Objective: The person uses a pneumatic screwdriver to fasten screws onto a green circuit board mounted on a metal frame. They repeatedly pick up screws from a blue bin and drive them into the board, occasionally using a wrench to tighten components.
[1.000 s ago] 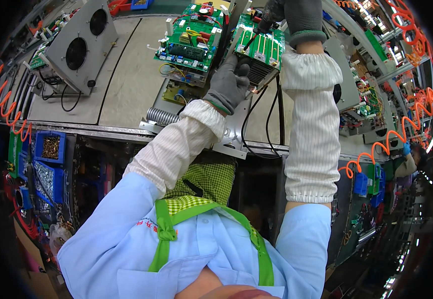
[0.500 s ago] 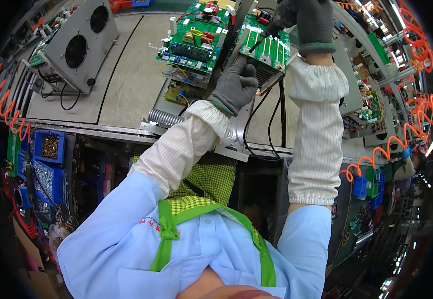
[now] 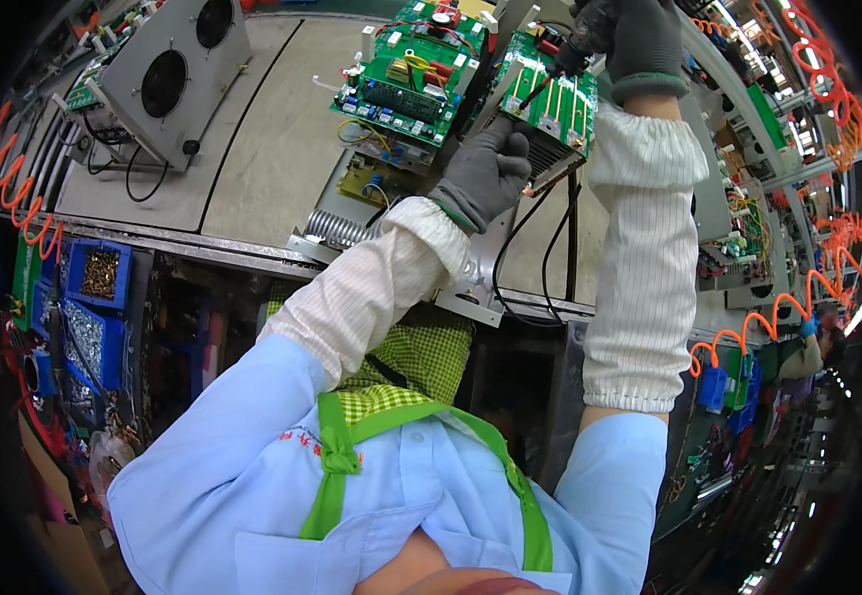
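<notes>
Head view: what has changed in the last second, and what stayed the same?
The right hand, holding a dark tool, rose toward the top edge of the picture. The left hand kept its grip on the near edge of the green circuit board. The metal fan housing and the bench stayed as they were.

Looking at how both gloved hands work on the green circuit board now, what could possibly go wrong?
1. The left hand steadies the green circuit board only at its lower edge, so the board might tilt under the tool's pressure.
2. The right hand holds a dark tool above the board; a slip could scratch components.
3. Black cables hang beside the left hand and may snag.
</notes>
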### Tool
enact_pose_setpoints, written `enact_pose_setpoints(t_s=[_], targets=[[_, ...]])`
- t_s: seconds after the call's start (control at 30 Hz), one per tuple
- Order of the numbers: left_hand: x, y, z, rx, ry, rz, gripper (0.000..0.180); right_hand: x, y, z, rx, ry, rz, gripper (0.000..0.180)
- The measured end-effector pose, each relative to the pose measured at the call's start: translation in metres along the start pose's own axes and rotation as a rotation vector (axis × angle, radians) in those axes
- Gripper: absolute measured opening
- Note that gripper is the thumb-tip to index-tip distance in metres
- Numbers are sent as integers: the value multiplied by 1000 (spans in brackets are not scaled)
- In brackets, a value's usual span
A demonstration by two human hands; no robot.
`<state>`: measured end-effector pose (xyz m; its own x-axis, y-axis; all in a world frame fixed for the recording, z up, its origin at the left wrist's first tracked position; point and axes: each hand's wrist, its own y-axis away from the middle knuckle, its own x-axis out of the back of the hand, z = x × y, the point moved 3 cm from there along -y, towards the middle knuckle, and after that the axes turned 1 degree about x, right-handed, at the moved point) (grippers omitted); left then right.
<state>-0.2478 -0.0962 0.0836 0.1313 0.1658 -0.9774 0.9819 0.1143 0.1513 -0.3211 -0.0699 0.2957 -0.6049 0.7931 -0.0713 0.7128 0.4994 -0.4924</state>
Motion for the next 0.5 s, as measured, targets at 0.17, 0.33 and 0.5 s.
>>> enact_pose_setpoints(t_s=[0.17,0.33,0.5], targets=[[0,-1,1,-46,-43,-30,16,-5,2,-2,55,62,13,20],[1,-1,1,-11,14,1,15,-9,4,-3,55,96,83,21],[-2,2,-2,-10,18,28,15,-3,4,-2,130,86,93,22]])
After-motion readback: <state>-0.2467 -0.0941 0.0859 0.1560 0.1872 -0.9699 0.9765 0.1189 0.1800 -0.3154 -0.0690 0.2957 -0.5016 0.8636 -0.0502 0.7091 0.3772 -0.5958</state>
